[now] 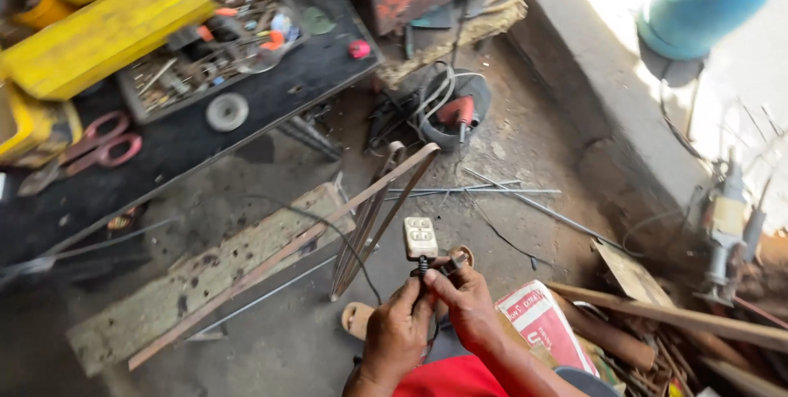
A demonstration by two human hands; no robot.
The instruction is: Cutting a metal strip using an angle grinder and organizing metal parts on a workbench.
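Both my hands are low in the middle of the head view, close together. My left hand pinches the black cord just under a cream extension socket block, which stands upright above my fingers. My right hand grips the same cord beside it, with a small dark plug end poking out above the fingers. A thin black cable runs from the hands across the concrete floor to the upper left.
A black workbench at left carries a yellow box, a tray of tools, pink-handled snips and a grinding disc. Angle-iron frame, wooden plank, steel rods, a bucket with a red tool, timber pieces.
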